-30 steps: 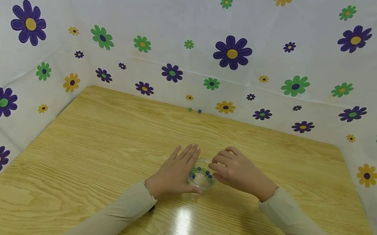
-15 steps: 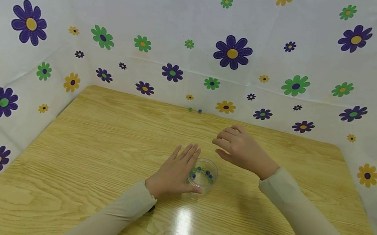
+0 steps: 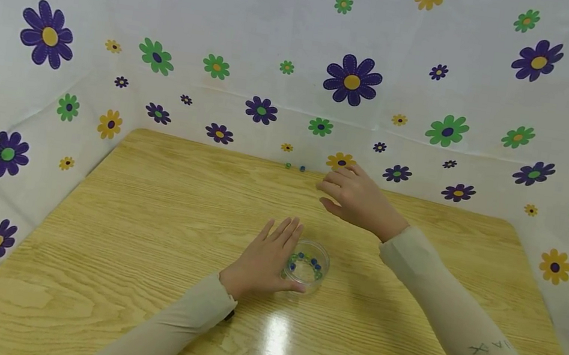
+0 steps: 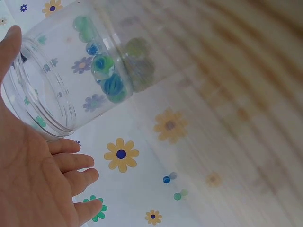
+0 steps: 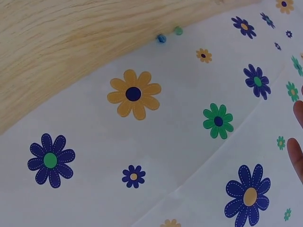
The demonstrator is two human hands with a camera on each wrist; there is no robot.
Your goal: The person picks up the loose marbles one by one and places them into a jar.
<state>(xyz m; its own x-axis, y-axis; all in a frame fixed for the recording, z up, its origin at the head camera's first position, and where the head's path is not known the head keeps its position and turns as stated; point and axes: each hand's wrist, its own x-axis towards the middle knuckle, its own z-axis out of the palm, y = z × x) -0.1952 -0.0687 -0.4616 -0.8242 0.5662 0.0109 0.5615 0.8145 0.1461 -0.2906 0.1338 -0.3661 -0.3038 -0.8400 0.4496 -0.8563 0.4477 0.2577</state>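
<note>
A clear plastic jar stands on the wooden table with several blue and green marbles at its bottom. My left hand rests along the jar's left side, fingers straight and thumb by its near side. Raised over the far part of the table, my right hand has loosely bent fingers and nothing visible in them. Ahead and to its left, a blue marble and a green marble lie at the table's back edge. Only the right hand's fingertips show in the right wrist view.
The wooden table is bordered at the back and sides by a white cloth printed with purple, green and orange flowers. A bright light reflection lies on the tabletop near the front.
My right hand has moved from the jar's rim up and away toward the table's back edge. The left hand has stayed at the jar.
</note>
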